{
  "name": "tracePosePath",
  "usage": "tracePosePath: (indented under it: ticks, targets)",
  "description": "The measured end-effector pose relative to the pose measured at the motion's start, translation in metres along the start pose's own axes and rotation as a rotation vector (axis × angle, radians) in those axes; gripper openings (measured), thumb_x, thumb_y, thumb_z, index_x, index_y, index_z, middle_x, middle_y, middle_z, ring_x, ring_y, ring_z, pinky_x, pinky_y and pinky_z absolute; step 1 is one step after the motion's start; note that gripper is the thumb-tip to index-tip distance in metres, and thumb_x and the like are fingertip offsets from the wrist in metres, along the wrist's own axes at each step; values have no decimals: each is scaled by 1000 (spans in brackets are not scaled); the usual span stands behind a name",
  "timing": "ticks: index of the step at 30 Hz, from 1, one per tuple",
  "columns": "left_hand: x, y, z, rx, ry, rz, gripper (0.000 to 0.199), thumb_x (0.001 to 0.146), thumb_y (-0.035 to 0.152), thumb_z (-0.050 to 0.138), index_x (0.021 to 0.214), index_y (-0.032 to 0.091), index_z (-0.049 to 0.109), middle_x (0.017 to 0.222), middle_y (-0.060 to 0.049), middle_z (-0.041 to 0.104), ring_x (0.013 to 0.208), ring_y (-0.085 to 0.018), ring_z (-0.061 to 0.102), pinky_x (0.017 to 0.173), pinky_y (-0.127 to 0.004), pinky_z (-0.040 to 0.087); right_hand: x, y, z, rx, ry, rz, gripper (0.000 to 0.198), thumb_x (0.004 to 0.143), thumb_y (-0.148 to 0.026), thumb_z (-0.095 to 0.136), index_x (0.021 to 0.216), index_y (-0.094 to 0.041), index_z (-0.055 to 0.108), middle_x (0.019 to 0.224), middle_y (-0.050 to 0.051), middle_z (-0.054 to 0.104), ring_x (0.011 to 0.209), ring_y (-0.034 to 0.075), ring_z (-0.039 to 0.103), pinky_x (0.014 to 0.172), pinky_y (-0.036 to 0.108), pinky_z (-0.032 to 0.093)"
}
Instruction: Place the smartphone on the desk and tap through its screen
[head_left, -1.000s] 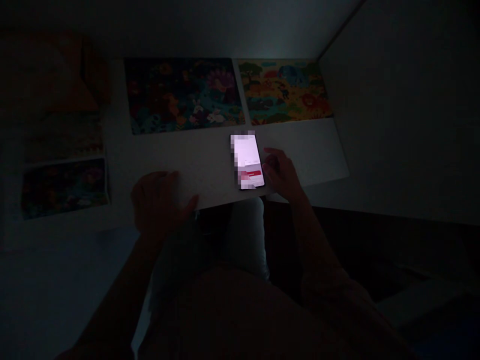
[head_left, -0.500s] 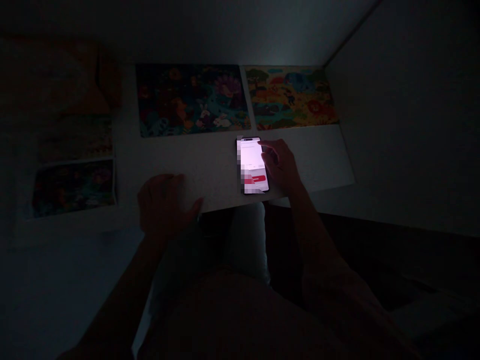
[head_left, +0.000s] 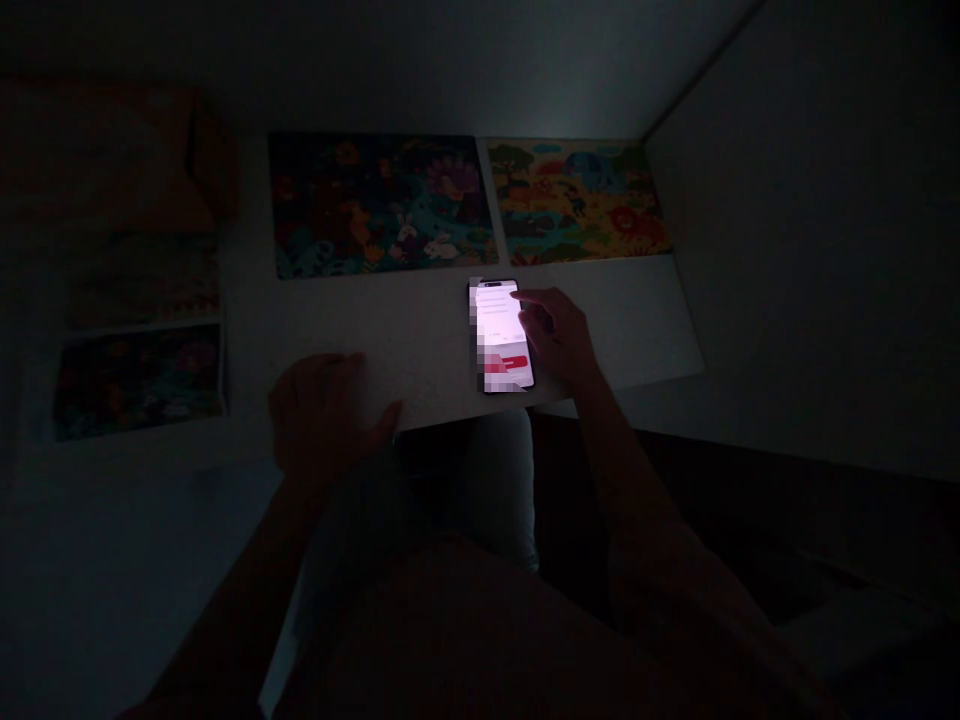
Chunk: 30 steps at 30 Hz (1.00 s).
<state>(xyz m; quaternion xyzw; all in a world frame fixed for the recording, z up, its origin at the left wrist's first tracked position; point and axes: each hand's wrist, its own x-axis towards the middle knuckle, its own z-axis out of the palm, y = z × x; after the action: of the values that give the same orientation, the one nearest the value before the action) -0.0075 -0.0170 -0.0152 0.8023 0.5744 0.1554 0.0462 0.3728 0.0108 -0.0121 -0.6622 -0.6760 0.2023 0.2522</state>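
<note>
The room is dark, and a lit phone [head_left: 501,335] lies flat on the white table [head_left: 427,330] near its front edge. My right hand [head_left: 559,335] hovers at the phone's right side, one finger stretched over the upper part of the screen. My left hand [head_left: 322,410] rests palm down on the table's front edge, fingers loosely apart, holding nothing.
Two colourful animal picture boards lie at the back of the table: a dark one [head_left: 379,205] and a yellow one [head_left: 577,200]. Another dark picture [head_left: 139,380] lies at the left. A dim orange shape [head_left: 120,150] sits at the back left. A wall [head_left: 810,250] closes the right.
My right hand has moved from the phone's lower right edge up over the screen, finger extended. The view has shifted slightly. My left hand has stayed put.
</note>
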Motion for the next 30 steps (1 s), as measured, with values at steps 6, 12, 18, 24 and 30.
tracePosePath:
  ticks: [6, 12, 18, 24, 30]
  targets:
    - [0, -2, -1, -5, 1, 7, 72, 95, 67, 72, 150, 22, 65, 147, -22, 65, 141, -46, 60, 121, -64, 46, 1, 4, 1, 8, 24, -12, 40, 113, -47, 53, 141, -31, 76, 115, 10, 66, 97, 23, 62, 93, 41, 58]
    - [1, -1, -1, 6, 22, 26, 73, 96, 64, 73, 148, 12, 71, 146, -27, 65, 140, -50, 61, 120, -66, 47, 1, 14, 5, 171, 147, -173, 26, 109, -36, 65, 125, -31, 84, 104, 9, 62, 84, 18, 56, 75, 34, 52]
    - [0, -2, 3, 27, 98, 74, 70, 98, 65, 70, 146, 14, 69, 141, -24, 67, 134, -47, 64, 117, -63, 50, 0, 13, 6, 197, 135, -152, 28, 106, -35, 66, 123, -29, 86, 104, 8, 60, 84, 16, 55, 71, 30, 49]
    - [-1, -3, 5, 36, 110, 86, 69, 98, 66, 71, 148, 18, 66, 142, -22, 66, 135, -46, 62, 118, -62, 48, 0, 18, 3, 254, 118, -95, 41, 102, -35, 70, 142, -29, 73, 107, 6, 64, 85, 16, 55, 78, 32, 51]
    - [-1, -5, 7, 10, 119, 89, 69, 99, 67, 71, 149, 21, 65, 143, -21, 65, 136, -45, 61, 118, -62, 47, 0, 25, -5, 308, -11, -145, 48, 108, -41, 68, 155, -35, 65, 112, 8, 62, 93, 20, 58, 86, 38, 55]
